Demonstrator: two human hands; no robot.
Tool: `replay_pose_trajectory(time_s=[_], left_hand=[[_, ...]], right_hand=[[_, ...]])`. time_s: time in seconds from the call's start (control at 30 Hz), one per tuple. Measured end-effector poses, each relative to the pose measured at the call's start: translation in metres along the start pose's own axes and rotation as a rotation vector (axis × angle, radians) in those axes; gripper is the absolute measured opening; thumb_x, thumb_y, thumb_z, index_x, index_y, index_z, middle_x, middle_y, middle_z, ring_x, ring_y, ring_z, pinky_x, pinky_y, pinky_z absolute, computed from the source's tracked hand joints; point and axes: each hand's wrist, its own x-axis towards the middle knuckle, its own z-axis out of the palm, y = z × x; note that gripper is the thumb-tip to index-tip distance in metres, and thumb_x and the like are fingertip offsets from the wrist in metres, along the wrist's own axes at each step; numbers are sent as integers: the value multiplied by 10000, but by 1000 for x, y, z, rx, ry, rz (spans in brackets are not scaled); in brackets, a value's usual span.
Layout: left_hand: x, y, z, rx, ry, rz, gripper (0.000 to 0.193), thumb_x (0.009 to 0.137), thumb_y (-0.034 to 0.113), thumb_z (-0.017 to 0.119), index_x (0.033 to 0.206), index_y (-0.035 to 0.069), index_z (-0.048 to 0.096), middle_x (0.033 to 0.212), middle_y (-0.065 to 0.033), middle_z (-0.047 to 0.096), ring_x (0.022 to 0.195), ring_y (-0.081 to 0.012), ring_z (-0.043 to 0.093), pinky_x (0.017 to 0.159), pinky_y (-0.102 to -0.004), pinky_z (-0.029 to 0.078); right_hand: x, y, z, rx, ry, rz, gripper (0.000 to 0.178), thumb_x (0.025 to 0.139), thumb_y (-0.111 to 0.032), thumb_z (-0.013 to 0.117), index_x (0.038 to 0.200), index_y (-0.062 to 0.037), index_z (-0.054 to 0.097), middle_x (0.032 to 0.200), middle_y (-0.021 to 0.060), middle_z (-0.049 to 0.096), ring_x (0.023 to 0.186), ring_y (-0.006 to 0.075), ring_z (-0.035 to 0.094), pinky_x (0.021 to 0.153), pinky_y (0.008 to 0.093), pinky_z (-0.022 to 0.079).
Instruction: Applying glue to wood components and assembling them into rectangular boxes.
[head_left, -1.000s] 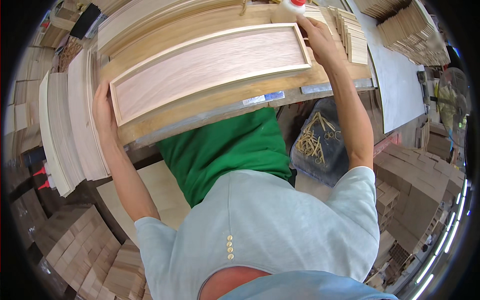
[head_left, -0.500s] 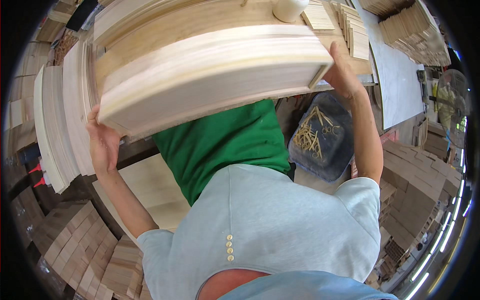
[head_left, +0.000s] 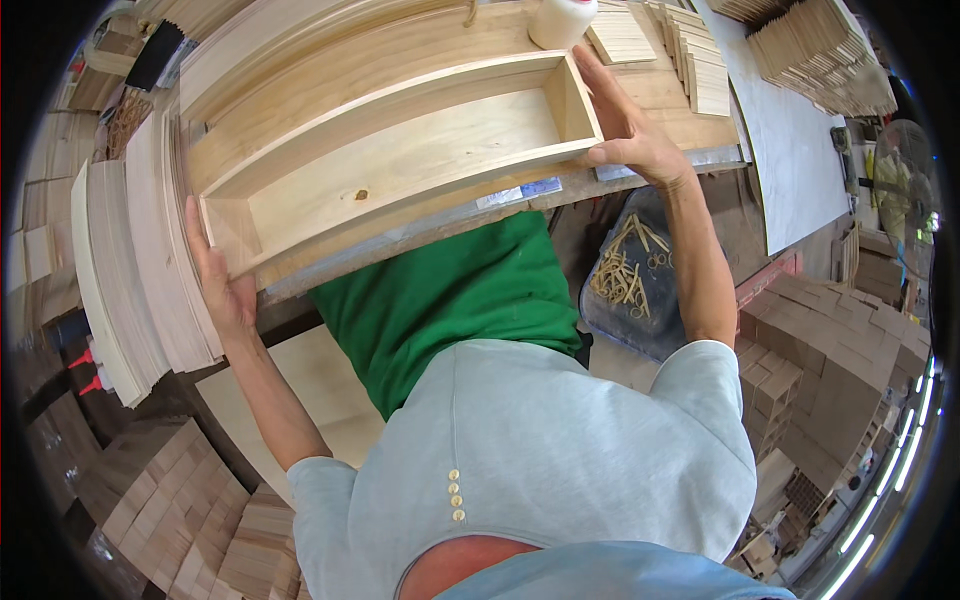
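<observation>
A long, shallow wooden box [head_left: 420, 165] lies across the workbench in front of me, its open side facing up. Pale wood with a dark knot shows inside its four walls. My left hand [head_left: 222, 285] presses against the left end, fingers along the outer face. At the other end, my right hand [head_left: 640, 140] grips the corner, thumb at the near edge and fingers behind the end wall. Just beyond that end stands a white bottle [head_left: 562, 22]. Small thin wooden panels [head_left: 622, 38] lie to the right of the bottle.
Long boards [head_left: 120, 270] stand stacked at the left of the bench [head_left: 660, 125]. A dark plastic tub [head_left: 640, 310] with rubber bands [head_left: 622, 275] sits below the bench's front edge. Stacked wooden blocks [head_left: 180, 510] and brown stacks [head_left: 830, 350] flank me. A fan [head_left: 900, 170] stands far right.
The box has turned from showing its outer side to lying with its open side up. Both hands have stayed on its ends, and the right hand has shifted slightly left.
</observation>
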Motion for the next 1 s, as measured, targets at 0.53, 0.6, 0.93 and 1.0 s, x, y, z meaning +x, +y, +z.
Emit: replay_pose_trajectory(time_s=[0.53, 0.6, 0.93, 1.0], left_hand=[[-1, 5, 19, 90, 18, -65, 627, 998, 219, 450, 1528, 85, 143, 1539, -129, 246, 1402, -268, 286, 1147, -415, 246], [0, 5, 18, 106, 23, -60, 634, 1006, 269, 450, 1528, 87, 140, 1546, -132, 233, 1406, -262, 278, 1149, -407, 242], [-47, 18, -20, 234, 209, 34, 635, 1034, 412, 321, 1480, -20, 188, 1490, -257, 293, 1401, -340, 294, 1171, -442, 221], [-61, 21, -24, 235, 216, 31, 601, 1043, 392, 295, 1477, -15, 213, 1483, -256, 310, 1405, -337, 290, 1171, -442, 220]], right_hand=[[80, -22, -101, -455, 550, -93, 327, 896, -172, 621, 1171, 5, 636, 932, 87, 713, 849, 156, 666, 807, 281, 512], [127, -11, -118, -616, 597, -94, 315, 885, -209, 641, 1125, -6, 657, 821, 50, 693, 710, 120, 638, 681, 255, 496], [261, 30, -171, -1587, 570, -302, 245, 805, -191, 587, 938, -23, 706, 866, 207, 679, 802, 362, 650, 740, 429, 527], [265, 17, -155, -1541, 591, -81, 236, 796, -186, 595, 820, 19, 709, 800, 210, 683, 756, 354, 664, 696, 440, 527]])
